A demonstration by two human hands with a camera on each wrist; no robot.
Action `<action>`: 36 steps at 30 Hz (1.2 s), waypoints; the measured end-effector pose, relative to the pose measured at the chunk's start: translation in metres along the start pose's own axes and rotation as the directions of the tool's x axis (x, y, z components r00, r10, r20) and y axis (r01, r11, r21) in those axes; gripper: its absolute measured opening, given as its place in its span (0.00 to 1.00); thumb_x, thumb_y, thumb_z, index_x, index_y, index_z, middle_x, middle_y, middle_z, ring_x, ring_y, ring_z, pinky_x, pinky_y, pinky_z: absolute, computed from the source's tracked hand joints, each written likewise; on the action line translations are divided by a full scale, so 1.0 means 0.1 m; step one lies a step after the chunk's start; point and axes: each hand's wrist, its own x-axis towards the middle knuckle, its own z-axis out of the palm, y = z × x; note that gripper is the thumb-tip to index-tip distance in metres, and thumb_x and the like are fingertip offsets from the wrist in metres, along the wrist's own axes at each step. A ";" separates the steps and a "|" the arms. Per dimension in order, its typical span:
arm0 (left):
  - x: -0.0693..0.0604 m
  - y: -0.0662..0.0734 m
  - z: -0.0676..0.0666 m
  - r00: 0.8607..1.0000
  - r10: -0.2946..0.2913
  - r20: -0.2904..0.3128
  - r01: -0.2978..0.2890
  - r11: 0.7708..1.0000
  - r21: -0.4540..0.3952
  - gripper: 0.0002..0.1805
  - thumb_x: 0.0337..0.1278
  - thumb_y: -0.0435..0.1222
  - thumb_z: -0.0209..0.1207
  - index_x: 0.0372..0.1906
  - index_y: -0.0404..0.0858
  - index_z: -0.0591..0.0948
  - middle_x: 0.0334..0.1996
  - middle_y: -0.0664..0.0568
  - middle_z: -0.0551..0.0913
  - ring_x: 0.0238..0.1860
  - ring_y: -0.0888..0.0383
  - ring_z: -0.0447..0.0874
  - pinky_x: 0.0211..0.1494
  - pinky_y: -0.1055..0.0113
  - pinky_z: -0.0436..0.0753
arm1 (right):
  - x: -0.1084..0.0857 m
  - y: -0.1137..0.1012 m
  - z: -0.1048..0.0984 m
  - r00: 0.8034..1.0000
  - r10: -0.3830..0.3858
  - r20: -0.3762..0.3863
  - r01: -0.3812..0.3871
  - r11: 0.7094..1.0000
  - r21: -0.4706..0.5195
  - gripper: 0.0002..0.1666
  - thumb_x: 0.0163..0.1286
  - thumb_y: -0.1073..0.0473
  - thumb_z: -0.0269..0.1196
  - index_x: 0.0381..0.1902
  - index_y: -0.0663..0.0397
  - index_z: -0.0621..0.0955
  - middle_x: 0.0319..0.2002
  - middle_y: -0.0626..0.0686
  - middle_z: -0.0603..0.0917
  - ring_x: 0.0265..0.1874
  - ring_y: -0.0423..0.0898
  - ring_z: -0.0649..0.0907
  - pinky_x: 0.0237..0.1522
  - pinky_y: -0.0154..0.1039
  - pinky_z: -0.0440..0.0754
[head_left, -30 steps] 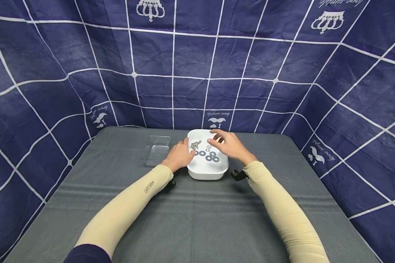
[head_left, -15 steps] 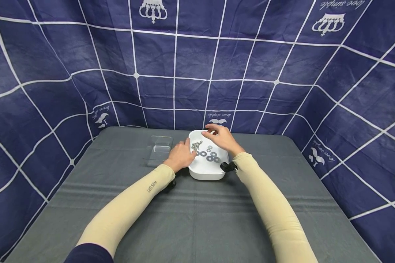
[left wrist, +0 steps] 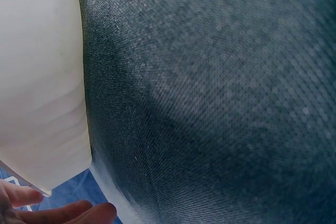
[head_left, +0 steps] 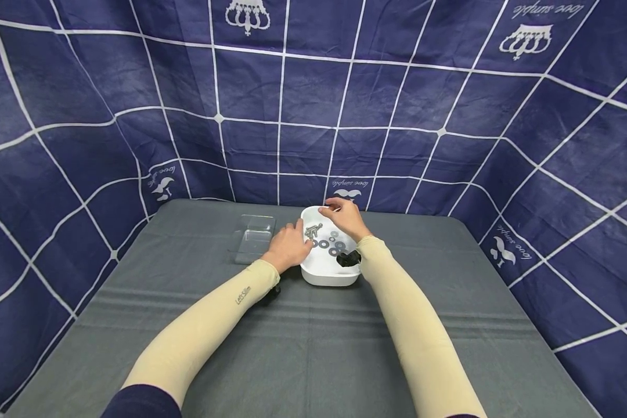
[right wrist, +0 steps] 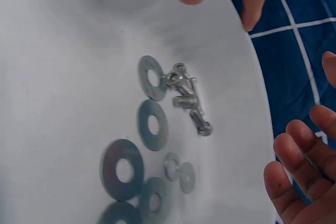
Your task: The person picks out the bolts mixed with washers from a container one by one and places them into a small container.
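Your cream sleeves point(head_left: 404, 331) extend nearest you, above the grey cloth-covered tabletop point(head_left: 292, 348). A black wrist device point(head_left: 348, 259) hangs over the right side of the white tray point(head_left: 330, 279). The tray has rounded corners and sits close to the middle of the tabletop's far edge.

Inside the tray, identify five large flat washers point(right wrist: 110, 169), dull grey, some overlapping. Two small washers point(right wrist: 187, 178), lighter in tone, lie just beside them. Farther toward the tray's far left corner, the silver bolts point(right wrist: 184, 100) lie in a loose pile; hex-socket heads are visible.

Your left hand point(head_left: 287, 247) has a narrow grip on the tray's left wall, thumb inside, fingers outside. The clear plastic container point(head_left: 256, 244) lies left of it, toward the tabletop's far left corner.

Your right hand point(head_left: 347, 219) is at the tray's far rim, grip wide, fingers loosely bent. Beyond the far edge hangs a dark blue curtain point(head_left: 313, 87) with white grid lines.
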 end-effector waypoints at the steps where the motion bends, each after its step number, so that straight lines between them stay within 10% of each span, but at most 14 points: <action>1: 0.00 0.00 0.00 1.000 0.000 0.004 0.000 1.000 0.004 0.40 0.65 0.50 0.55 0.74 0.31 0.61 0.56 0.31 0.77 0.56 0.37 0.79 0.59 0.47 0.80 | 0.01 0.01 0.02 1.000 0.009 -0.001 -0.009 1.000 -0.002 0.29 0.69 0.47 0.66 0.61 0.59 0.81 0.46 0.58 0.85 0.45 0.53 0.82 0.47 0.44 0.79; 24: -0.02 0.03 0.01 1.000 -0.008 0.014 0.007 0.999 0.044 0.39 0.66 0.51 0.54 0.74 0.33 0.62 0.54 0.32 0.78 0.54 0.38 0.81 0.55 0.47 0.82 | 0.08 0.20 0.48 0.972 0.230 -0.055 -0.227 0.972 0.057 0.18 0.63 0.55 0.69 0.50 0.55 0.87 0.47 0.56 0.87 0.41 0.47 0.80 0.42 0.37 0.79; 36: -0.02 0.04 -0.03 1.000 -0.019 0.024 0.018 0.999 0.046 0.38 0.66 0.50 0.54 0.73 0.33 0.62 0.52 0.33 0.79 0.54 0.39 0.82 0.54 0.47 0.82 | 0.07 0.37 0.56 0.912 0.409 -0.016 -0.405 0.908 0.104 0.14 0.59 0.56 0.71 0.43 0.51 0.89 0.45 0.57 0.86 0.21 0.46 0.77 0.10 0.41 0.76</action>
